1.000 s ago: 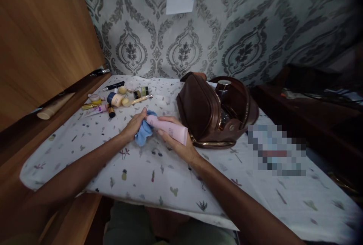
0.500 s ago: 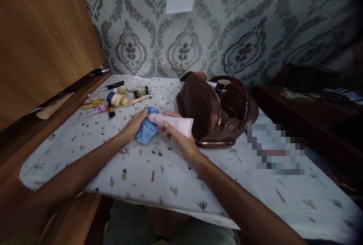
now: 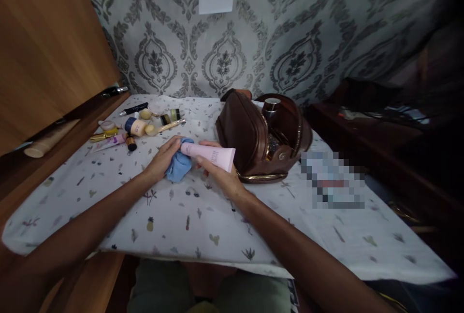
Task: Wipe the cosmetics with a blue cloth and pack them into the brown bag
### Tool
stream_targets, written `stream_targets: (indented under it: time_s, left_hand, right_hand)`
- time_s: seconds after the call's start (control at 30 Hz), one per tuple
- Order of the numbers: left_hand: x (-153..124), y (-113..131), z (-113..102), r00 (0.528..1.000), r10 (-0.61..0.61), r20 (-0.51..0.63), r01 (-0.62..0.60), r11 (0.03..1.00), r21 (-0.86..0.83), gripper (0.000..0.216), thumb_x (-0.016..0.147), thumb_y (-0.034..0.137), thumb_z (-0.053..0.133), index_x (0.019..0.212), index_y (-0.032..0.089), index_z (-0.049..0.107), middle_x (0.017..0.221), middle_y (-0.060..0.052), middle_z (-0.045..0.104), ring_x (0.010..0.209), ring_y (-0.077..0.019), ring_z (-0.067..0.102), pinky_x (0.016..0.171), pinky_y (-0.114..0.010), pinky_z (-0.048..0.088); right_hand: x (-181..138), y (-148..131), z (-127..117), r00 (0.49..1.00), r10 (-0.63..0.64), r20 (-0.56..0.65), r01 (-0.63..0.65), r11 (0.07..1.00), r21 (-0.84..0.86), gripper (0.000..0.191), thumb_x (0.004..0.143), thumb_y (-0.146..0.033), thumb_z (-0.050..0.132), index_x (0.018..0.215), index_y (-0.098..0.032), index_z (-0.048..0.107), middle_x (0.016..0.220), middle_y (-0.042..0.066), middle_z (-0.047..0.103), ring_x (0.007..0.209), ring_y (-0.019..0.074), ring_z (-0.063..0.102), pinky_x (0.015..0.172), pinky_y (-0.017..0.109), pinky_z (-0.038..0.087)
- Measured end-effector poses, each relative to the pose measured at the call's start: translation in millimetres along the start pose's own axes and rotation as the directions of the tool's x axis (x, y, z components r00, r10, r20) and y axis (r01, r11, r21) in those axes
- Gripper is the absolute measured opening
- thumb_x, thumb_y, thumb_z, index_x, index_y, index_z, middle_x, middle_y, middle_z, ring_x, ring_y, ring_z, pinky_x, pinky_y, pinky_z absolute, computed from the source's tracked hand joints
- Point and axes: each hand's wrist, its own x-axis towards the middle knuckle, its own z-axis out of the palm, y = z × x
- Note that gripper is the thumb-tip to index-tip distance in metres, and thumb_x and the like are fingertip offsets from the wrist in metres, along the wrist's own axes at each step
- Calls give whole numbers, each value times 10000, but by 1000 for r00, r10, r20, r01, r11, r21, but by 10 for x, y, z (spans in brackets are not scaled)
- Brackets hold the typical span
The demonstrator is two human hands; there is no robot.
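A pale pink squeeze tube (image 3: pixel 213 155) with small lettering lies in my right hand (image 3: pixel 225 180), fingers wrapped around its wide end. My left hand (image 3: pixel 163 159) is closed on a blue cloth (image 3: pixel 179 164), which touches the narrow end of the tube. That end is partly covered by the cloth and fingers. Both hands are above the patterned white tablecloth (image 3: pixel 170 228). Just right of the tube stands a brown leather bag (image 3: pixel 242 134), unzipped, with a dark bottle (image 3: pixel 271 106) showing inside.
Cosmetics lie at the back left: a blue-capped jar (image 3: pixel 135 126), a wooden-handled brush (image 3: pixel 168 127), a small dark bottle (image 3: pixel 131 143) and a pink-white tube (image 3: pixel 108 143). A beige tube (image 3: pixel 52 139) rests on the wooden ledge. Right of the bag lies a blurred-out flat item (image 3: pixel 333 180).
The whole view has shifted, so everything appears a little further left. Both hands keep their holds on the tube and cloth, almost unmoved against the table.
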Motion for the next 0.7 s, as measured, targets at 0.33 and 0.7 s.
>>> stream_targets:
  time_s: [0.33,0.7]
  left_hand:
    - [-53,131,70,970,-188,-157,208,971,121,596,648,765,701,622,185,564,478,38,500,418,-109,426,378,-224,309]
    - [-49,229,102,898,-365,-246,379,925,13,448,824,578,621,645,180,524,428,53,467,327,-85,406,309,-168,313]
  right_hand:
    - [-41,2,-7,994,-52,95,54,998,-20,486,686,-388,817,1119,-262,636,993,1,675,826,157,622,693,279,542]
    - [4,56,-84,994,-33,107,44,994,-97,802,658,-268,803,1373,-277,440,805,-55,570,633,117,504,582,244,471]
